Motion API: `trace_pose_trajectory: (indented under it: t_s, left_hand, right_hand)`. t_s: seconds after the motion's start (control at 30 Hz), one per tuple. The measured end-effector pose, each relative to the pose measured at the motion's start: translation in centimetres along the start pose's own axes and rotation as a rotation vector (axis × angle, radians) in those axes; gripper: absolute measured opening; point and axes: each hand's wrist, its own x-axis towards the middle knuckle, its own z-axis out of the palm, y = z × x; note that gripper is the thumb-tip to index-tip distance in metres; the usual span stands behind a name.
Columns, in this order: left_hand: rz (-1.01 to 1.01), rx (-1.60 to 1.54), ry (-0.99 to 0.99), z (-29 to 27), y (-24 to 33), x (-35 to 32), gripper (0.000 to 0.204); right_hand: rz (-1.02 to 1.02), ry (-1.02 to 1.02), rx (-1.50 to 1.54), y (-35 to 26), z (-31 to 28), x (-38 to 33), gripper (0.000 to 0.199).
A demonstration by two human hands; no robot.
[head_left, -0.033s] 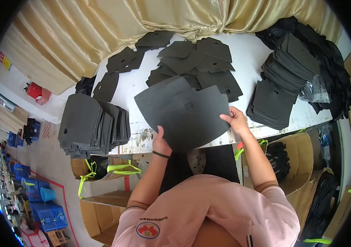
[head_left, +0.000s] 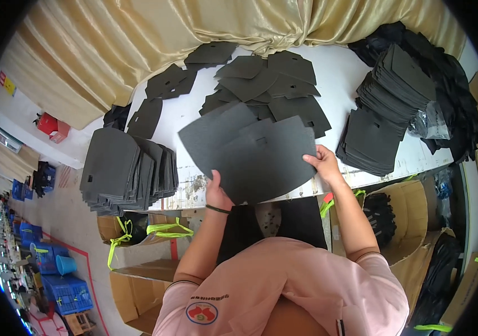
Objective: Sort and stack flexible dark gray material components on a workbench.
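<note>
Unmoved: two hands (head_left: pixel 272 179), two sheets (head_left: pixel 250 151)

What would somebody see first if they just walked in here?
Probably the big dark grey foam sheets held in the middle, gripped by the left hand and the right hand over the white table. Next, tall stacks of the same sheets: the left stack and the right stack.

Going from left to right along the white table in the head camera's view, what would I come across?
Leaning stack of dark grey sheets → left hand → the big grey sheets it holds → right hand → tall pile of grey sheets → clear plastic bag → heap of black material.
</note>
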Motion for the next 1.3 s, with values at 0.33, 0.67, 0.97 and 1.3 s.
trace_pose_trajectory:
  t_s: [0.33, 0.67, 0.97, 1.3]
  left_hand:
    - [0.761, 1.662, -0.632, 6.9, 2.2, -1.2, 0.061]
    - [0.636, 1.392, -0.448, 4.7, 0.6, -1.8, 0.043]
    - [0.478, 0.312, 0.094, 6.5, 7.3, 0.0, 0.045]
    - [0.174, 0.062, -0.047, 7.3, 5.7, -0.4, 0.04]
  right_hand:
    - [0.052, -0.011, 0.252, 3.5, -0.2, -1.2, 0.022]
    - [0.251, -0.048, 0.306, 2.2, 0.6, -3.2, 0.024]
    - [0.153, -0.09, 0.239, 2.5, 0.4, -2.7, 0.03]
    - [0.14, -0.107, 0.229, 2.5, 0.1, -2.6, 0.031]
